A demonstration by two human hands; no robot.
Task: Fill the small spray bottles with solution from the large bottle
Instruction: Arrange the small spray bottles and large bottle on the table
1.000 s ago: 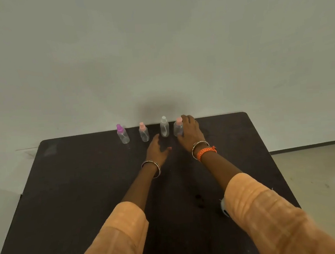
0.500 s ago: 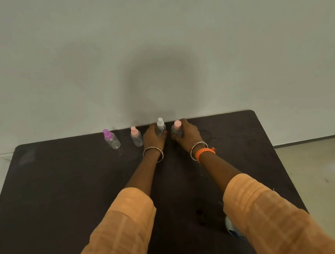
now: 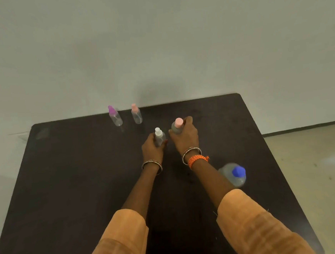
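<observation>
Presently, items on the dark bench (image 3: 71, 184):

1. Left hand (image 3: 153, 147): curling round a white-capped spray bottle (image 3: 159, 136), holding it upright.
2. Right hand (image 3: 185, 135): gripping a pink-capped spray bottle (image 3: 177, 126), fingers wrapping its far side. Both bottles are sitting toward the bench's middle, just beside each other.
3. Purple-capped spray bottle (image 3: 114, 117) and second pink-capped bottle (image 3: 136, 114): standing untouched near the far edge, close to the wall (image 3: 156, 47).
4. Large bottle (image 3: 234, 174), blue cap on, blurred: standing near the right forearm, toward the right edge.

Step in hand, as judged: bringing two small bottles close for filling. Doing it well means keeping them upright, setting them down apart enough for uncapping, and stopping short of the large bottle.

Room: the bench is offering wide open surface to the left and in front of the sleeves; the right side is tighter, the large bottle lying within elbow reach and liable to be knocked. The two far bottles are standing close to the drop.
</observation>
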